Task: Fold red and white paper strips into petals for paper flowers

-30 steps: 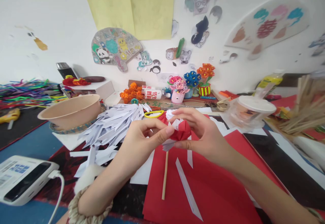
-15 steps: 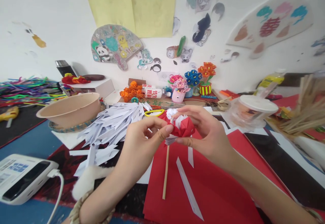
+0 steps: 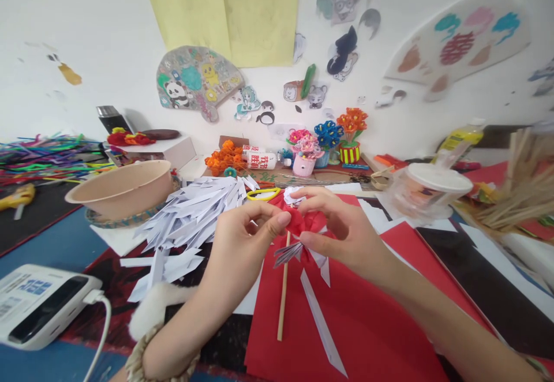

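Observation:
Between my two hands is a red and white folded-paper flower point(image 3: 308, 221), raised over red paper sheets point(image 3: 372, 324). My left hand point(image 3: 244, 238) pinches its left edge between thumb and forefinger. On the right side my right hand point(image 3: 352, 232) grips it with the thumb in front and curled fingers behind; they hide part of it. Layered white folds fan out at the flower's lower left. A thin wooden stick point(image 3: 283, 307) lies on the red paper, passing behind the flower towards a ruffled white paper piece point(image 3: 294, 194). One folded white strip point(image 3: 322, 324) lies nearer me.
White paper strips point(image 3: 194, 209) are heaped at left, beside a beige bowl point(image 3: 121, 188). Yellow scissor handles point(image 3: 263, 194) lie beyond my hands. A white device with a cable point(image 3: 47, 307) sits front left. At right stands a lidded tub point(image 3: 437, 188).
The flower has tilted and turned between my hands, so its white layered folds now point to the lower left. My right fingers have shifted on it; the stick stays put.

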`<state>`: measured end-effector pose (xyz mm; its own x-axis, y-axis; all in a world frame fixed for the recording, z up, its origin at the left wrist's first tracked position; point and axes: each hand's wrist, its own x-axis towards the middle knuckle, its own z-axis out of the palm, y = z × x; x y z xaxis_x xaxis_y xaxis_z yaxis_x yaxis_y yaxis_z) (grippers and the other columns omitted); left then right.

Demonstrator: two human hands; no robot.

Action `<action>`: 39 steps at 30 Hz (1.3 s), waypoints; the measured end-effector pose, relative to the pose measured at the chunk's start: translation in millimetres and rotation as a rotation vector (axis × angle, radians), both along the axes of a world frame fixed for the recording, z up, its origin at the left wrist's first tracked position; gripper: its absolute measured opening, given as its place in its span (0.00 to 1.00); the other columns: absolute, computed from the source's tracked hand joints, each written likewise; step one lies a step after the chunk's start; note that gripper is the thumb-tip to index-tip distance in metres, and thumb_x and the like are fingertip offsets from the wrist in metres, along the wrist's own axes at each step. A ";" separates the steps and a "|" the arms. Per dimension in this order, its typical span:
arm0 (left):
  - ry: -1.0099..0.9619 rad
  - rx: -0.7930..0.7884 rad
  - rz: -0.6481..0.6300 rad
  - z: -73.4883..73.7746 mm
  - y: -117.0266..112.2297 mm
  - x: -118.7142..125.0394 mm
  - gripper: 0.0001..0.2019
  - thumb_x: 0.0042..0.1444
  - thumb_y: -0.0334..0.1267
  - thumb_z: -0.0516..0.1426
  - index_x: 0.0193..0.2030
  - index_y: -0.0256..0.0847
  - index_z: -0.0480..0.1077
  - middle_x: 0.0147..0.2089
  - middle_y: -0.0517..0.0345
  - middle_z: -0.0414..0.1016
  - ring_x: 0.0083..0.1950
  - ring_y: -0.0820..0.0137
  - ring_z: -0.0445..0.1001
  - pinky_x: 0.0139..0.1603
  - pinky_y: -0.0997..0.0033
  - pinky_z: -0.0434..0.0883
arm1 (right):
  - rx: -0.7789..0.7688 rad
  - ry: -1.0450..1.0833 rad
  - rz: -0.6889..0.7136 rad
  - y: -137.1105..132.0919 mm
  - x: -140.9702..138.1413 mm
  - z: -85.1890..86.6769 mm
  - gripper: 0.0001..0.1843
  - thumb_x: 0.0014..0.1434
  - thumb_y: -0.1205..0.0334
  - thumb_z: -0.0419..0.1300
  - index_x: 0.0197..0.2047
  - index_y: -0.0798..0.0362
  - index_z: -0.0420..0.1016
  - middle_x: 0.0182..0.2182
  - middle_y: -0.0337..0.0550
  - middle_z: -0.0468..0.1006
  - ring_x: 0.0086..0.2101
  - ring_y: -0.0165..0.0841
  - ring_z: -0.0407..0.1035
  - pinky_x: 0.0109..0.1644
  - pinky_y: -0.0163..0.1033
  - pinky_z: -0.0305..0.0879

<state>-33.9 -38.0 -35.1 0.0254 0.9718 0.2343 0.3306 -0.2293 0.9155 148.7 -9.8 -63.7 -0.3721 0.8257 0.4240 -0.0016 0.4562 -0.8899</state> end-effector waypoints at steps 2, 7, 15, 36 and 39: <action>0.043 0.002 0.025 -1.0 0.1 0.0 0.15 0.56 0.48 0.59 0.27 0.40 0.75 0.27 0.58 0.75 0.31 0.67 0.69 0.33 0.68 0.62 | -0.013 -0.040 -0.024 0.5 0.6 1.0 0.06 0.57 0.55 0.69 0.38 0.45 0.80 0.53 0.44 0.71 0.55 0.40 0.68 0.52 0.43 0.72; 0.040 -0.054 -0.024 -3.1 1.7 -0.2 0.16 0.56 0.50 0.59 0.28 0.38 0.74 0.28 0.56 0.75 0.31 0.67 0.70 0.32 0.68 0.62 | -0.079 -0.016 -0.035 3.3 2.3 1.9 0.06 0.55 0.55 0.69 0.32 0.48 0.81 0.47 0.44 0.73 0.49 0.39 0.71 0.51 0.46 0.72; -0.112 -0.187 -0.190 -0.2 0.8 0.3 0.13 0.53 0.46 0.64 0.28 0.38 0.74 0.27 0.60 0.72 0.29 0.72 0.64 0.32 0.73 0.60 | -0.313 0.140 0.038 3.0 4.7 3.1 0.10 0.52 0.55 0.72 0.26 0.49 0.80 0.44 0.44 0.76 0.44 0.38 0.72 0.43 0.42 0.73; -0.008 -0.172 -0.093 -3.2 3.4 -0.9 0.15 0.55 0.49 0.61 0.29 0.38 0.74 0.25 0.60 0.68 0.28 0.71 0.61 0.30 0.71 0.57 | -0.272 -0.066 -0.014 5.7 4.9 2.9 0.20 0.53 0.46 0.70 0.42 0.50 0.77 0.44 0.46 0.78 0.43 0.39 0.75 0.48 0.46 0.73; -0.056 -0.129 0.003 -2.6 2.4 -0.8 0.14 0.55 0.49 0.62 0.30 0.39 0.75 0.30 0.57 0.73 0.32 0.69 0.67 0.33 0.70 0.62 | -0.330 -0.084 0.034 4.4 3.6 2.5 0.36 0.48 0.49 0.74 0.58 0.46 0.69 0.51 0.47 0.77 0.47 0.40 0.76 0.50 0.46 0.74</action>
<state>-34.7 -35.6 -37.7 0.0126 0.9940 0.1087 0.2787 -0.1079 0.9543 152.3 -5.5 -61.1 -0.4245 0.8996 0.1023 0.0676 0.1442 -0.9872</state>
